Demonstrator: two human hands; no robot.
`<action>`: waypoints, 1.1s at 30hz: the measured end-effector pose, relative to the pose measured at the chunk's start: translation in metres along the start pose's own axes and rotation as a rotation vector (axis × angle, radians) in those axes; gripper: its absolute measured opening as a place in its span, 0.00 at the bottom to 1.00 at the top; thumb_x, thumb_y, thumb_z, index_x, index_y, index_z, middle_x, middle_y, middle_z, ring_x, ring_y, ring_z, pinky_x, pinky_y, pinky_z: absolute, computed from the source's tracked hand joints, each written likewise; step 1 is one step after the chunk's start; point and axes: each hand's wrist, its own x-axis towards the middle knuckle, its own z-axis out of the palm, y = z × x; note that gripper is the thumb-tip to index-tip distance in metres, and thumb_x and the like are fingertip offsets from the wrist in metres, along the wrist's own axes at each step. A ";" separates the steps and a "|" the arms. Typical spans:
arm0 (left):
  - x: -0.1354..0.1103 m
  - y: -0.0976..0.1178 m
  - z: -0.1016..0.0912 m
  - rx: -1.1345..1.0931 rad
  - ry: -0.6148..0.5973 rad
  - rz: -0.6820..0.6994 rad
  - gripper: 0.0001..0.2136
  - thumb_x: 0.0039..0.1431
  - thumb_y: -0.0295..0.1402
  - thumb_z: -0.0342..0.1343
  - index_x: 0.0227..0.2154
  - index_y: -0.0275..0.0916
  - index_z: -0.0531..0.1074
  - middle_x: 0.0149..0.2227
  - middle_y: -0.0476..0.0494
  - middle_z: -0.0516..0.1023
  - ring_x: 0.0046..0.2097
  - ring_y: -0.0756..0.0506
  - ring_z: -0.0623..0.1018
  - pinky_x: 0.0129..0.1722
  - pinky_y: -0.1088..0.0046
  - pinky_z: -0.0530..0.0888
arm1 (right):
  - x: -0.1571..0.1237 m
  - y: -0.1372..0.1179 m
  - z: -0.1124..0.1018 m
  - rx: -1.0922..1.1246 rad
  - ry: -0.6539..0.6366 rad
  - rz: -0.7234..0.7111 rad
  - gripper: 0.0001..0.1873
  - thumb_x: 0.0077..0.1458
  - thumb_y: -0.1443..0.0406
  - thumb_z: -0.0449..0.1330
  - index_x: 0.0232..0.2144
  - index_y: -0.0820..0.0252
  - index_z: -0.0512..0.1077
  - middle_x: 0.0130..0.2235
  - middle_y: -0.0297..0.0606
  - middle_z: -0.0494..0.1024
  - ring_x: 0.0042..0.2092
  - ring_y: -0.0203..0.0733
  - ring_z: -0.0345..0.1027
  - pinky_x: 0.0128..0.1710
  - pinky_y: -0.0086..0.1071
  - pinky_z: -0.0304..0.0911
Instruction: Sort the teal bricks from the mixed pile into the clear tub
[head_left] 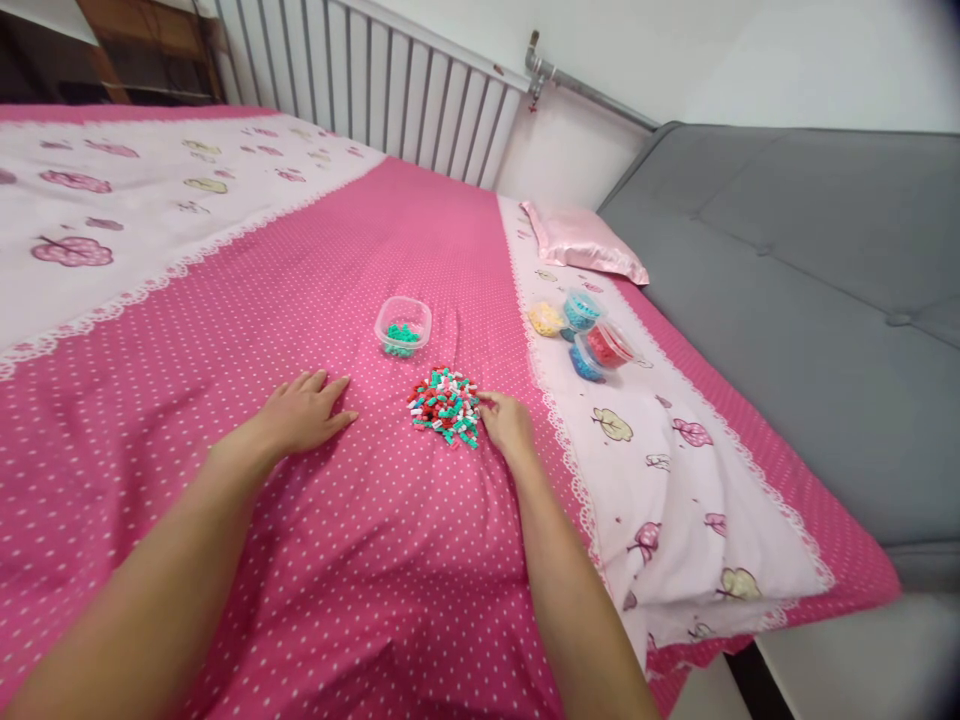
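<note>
A small heap of red, white and green beads [445,405] lies on the pink dotted bedspread [337,560]. My right hand [507,422] rests at the heap's right edge, its fingers curled and pinched at the beads. My left hand [304,412] lies flat on the cover to the left of the heap, fingers stretched out, holding nothing. Beyond the heap stands a clear plastic tub [403,325] with several green beads in it.
Small tubs of yellow [547,319], teal [582,308], red [609,345] and blue [584,364] beads sit on the pale strip at the right. A pink satin pillow [583,241] lies behind them. A grey sofa [810,300] borders the bed; a radiator [375,85] stands behind.
</note>
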 end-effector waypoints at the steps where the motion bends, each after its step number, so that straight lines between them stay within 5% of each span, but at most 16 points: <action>1: 0.000 0.000 0.000 0.000 -0.001 0.000 0.32 0.61 0.47 0.39 0.64 0.36 0.49 0.64 0.30 0.54 0.65 0.34 0.54 0.60 0.57 0.54 | -0.001 -0.001 0.000 -0.008 0.006 -0.003 0.12 0.49 0.66 0.60 0.36 0.46 0.78 0.21 0.30 0.70 0.29 0.40 0.65 0.36 0.32 0.58; 15: 0.000 0.000 -0.002 -0.024 -0.005 0.013 0.32 0.61 0.46 0.40 0.64 0.31 0.50 0.64 0.26 0.52 0.65 0.33 0.54 0.60 0.56 0.54 | 0.001 -0.004 -0.006 -0.053 -0.024 0.026 0.03 0.47 0.64 0.59 0.24 0.55 0.71 0.23 0.31 0.71 0.27 0.37 0.62 0.31 0.29 0.52; 25: -0.002 0.000 -0.008 -0.102 0.032 0.041 0.33 0.58 0.47 0.41 0.62 0.30 0.55 0.63 0.27 0.57 0.63 0.32 0.59 0.59 0.58 0.56 | -0.007 -0.018 -0.024 0.912 -0.211 0.276 0.13 0.41 0.59 0.64 0.27 0.59 0.67 0.19 0.23 0.62 0.18 0.26 0.49 0.17 0.22 0.45; 28: -0.007 0.001 -0.020 -0.160 0.059 0.047 0.30 0.58 0.46 0.42 0.57 0.30 0.62 0.57 0.30 0.67 0.57 0.35 0.68 0.55 0.62 0.63 | -0.008 -0.025 -0.032 1.334 -0.268 0.306 0.12 0.40 0.64 0.66 0.27 0.60 0.67 0.22 0.25 0.66 0.20 0.24 0.54 0.16 0.18 0.47; 33: -0.022 0.012 -0.048 -0.311 0.224 -0.067 0.28 0.60 0.44 0.40 0.53 0.28 0.66 0.48 0.28 0.75 0.49 0.32 0.74 0.47 0.57 0.69 | -0.009 -0.036 -0.044 1.602 -0.185 0.381 0.03 0.49 0.69 0.54 0.28 0.62 0.69 0.25 0.31 0.71 0.24 0.27 0.62 0.17 0.17 0.54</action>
